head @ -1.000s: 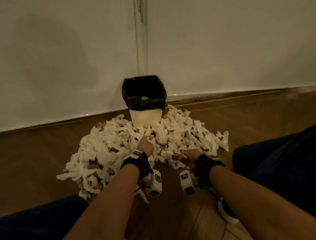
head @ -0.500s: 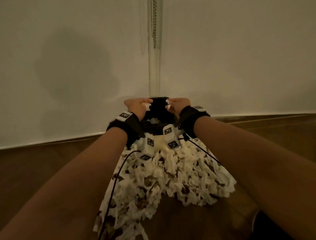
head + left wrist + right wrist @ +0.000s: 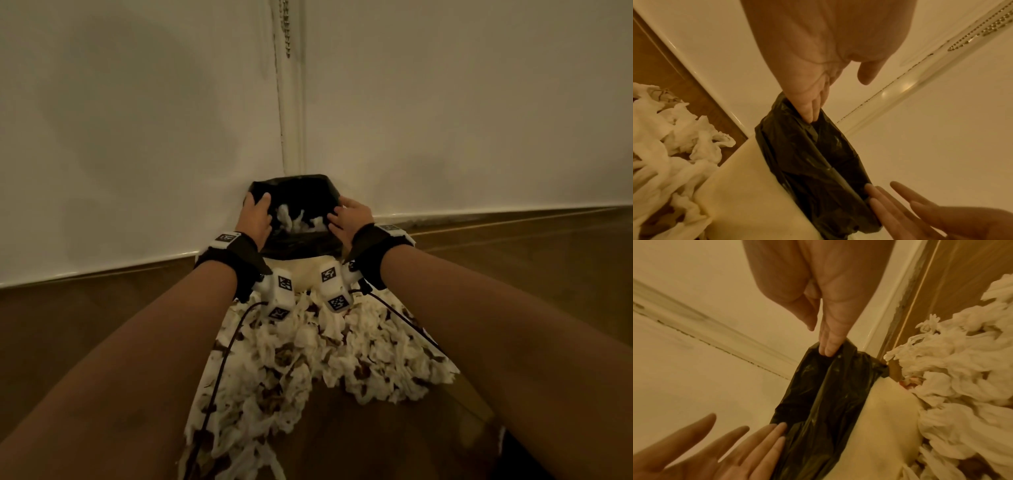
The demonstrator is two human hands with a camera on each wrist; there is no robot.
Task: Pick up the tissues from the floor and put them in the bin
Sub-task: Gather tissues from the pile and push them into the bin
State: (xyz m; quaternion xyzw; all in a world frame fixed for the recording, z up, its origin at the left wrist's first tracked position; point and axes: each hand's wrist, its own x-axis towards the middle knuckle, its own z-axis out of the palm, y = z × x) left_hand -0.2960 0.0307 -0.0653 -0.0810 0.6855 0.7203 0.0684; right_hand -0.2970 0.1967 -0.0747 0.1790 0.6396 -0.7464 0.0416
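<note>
Hands flat and open, I had my left hand (image 3: 256, 217) at nine o'clock and right hand (image 3: 350, 219) at three on the bin (image 3: 298, 272) rim. Tissues (image 3: 297, 219) lay inside, probably few; the pile (image 3: 308, 359) sat at six.

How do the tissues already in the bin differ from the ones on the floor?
The tissues in the bin are only a small clump; the tissues on the floor form a wide heap. The binned ones sit low against the black liner, between the left hand and right hand at the rim; the floor ones spread loose in front of the bin. Both are white and crumpled.
</note>
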